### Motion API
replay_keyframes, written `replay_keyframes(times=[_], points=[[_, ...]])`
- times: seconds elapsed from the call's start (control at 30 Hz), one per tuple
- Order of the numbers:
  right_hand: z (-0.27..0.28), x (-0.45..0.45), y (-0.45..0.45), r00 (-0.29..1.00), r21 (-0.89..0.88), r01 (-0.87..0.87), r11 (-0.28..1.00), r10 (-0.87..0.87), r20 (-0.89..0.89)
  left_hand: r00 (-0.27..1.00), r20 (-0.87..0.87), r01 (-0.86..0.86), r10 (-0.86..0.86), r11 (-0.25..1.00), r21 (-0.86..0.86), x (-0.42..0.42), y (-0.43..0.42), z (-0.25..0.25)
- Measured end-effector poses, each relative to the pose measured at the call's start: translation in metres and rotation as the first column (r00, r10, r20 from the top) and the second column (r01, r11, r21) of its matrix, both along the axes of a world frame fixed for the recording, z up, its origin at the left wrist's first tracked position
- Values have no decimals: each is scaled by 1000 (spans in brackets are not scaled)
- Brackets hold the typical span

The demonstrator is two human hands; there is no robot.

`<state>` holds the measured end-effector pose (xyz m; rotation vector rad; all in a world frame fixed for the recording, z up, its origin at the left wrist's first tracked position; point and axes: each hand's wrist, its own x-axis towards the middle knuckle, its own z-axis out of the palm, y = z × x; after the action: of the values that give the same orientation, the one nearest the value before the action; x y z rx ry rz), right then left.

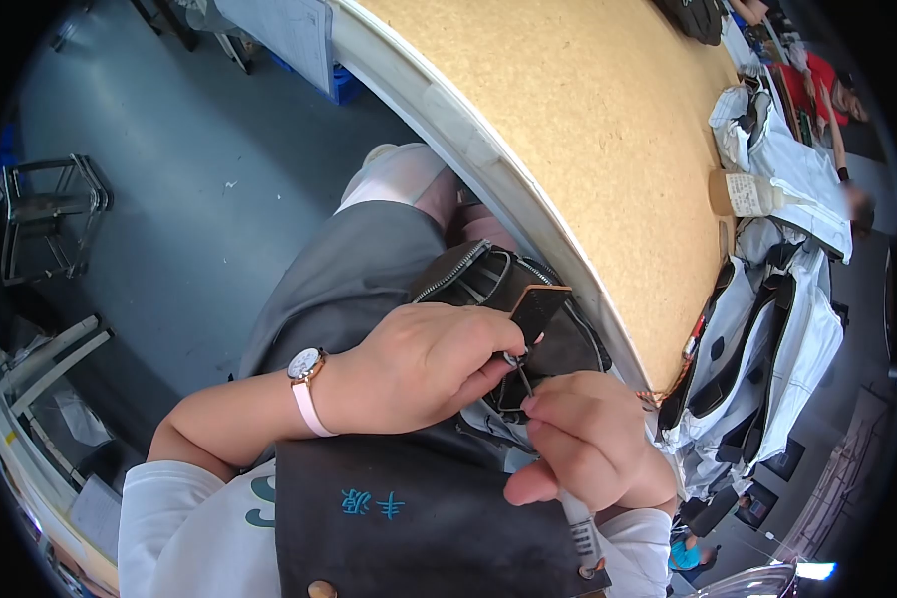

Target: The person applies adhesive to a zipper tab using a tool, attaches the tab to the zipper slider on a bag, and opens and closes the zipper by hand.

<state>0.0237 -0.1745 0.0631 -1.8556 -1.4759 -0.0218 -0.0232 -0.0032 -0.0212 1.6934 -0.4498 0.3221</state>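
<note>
A dark leather bag with metal zippers lies in my lap against the table edge. My left hand, with a watch on its wrist, is closed over the bag. Its thumb and fingertips pinch a small metal piece at the base of a dark leather tab with a tan edge. Close beside it, my right hand is closed too, its fingertips on a thin, dark, rod-like piece running to that metal piece. Its exact kind is too small to tell. Both hands hide part of the bag.
A tan-topped table curves along my right. White and black bags and a labelled jar stand at its far side. A metal stool is on the grey floor at left. Other people are in the background.
</note>
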Motion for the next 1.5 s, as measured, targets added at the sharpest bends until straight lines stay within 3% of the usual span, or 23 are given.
replay_keyframes(times=[0.4, 0.5, 0.8, 0.9, 0.97, 1.03, 1.13, 1.5], points=[[10, -10, 13, 979, -312, 67, 948, -1, 206, 999, 25, -30, 29, 999, 22, 0, 0, -1], [4, -12, 14, 934, -286, 34, 958, 71, 350, 1000, 6, -17, 16, 996, 92, 2, 4, 0], [-10, -5, -3, 901, -147, -64, 987, 120, 416, 992, -119, -46, 47, 999, 8, 0, -1, -1], [10, 4, -8, 903, -78, -73, 994, 99, 418, 994, -111, 17, -5, 995, 103, 0, 4, 2], [18, 7, -11, 989, -32, -89, 996, 92, 119, 996, -90, -13, 20, 996, 83, -1, 2, -2], [17, 5, -13, 983, 30, -70, 997, 74, -166, 996, -85, -26, 32, 997, 66, -1, 1, -2], [12, 6, -12, 957, -26, -45, 999, 35, -286, 996, -86, -28, 33, 998, 55, -1, 1, -2], [-3, 1, -9, 973, -58, 18, 998, -31, -229, 997, -65, -33, 36, 998, 47, -1, 1, -3]])
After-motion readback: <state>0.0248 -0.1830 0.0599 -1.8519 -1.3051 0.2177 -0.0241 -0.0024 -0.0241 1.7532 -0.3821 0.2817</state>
